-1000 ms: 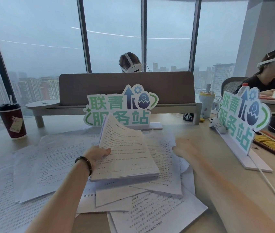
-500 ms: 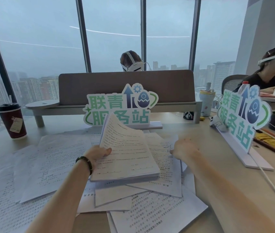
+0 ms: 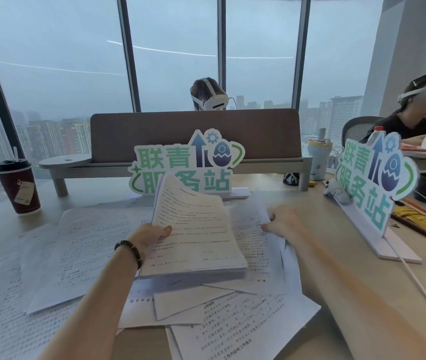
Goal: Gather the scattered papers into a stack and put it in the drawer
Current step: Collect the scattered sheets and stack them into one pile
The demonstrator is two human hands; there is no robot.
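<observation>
Holding: left hand (image 3: 152,236) grips a stack (image 3: 193,235) of printed papers by its left edge, thumb on top, far end lifted and curled.
Right hand: right hand (image 3: 283,220) pinches the edge of a loose sheet (image 3: 254,229) lying just right of the stack.
Loose papers: more sheets (image 3: 76,253) lie overlapping across the surface (image 3: 316,211), under and around the stack.
Left side: dark cup (image 3: 18,187) with a lid.
Behind: two standing signs (image 3: 184,165).
</observation>
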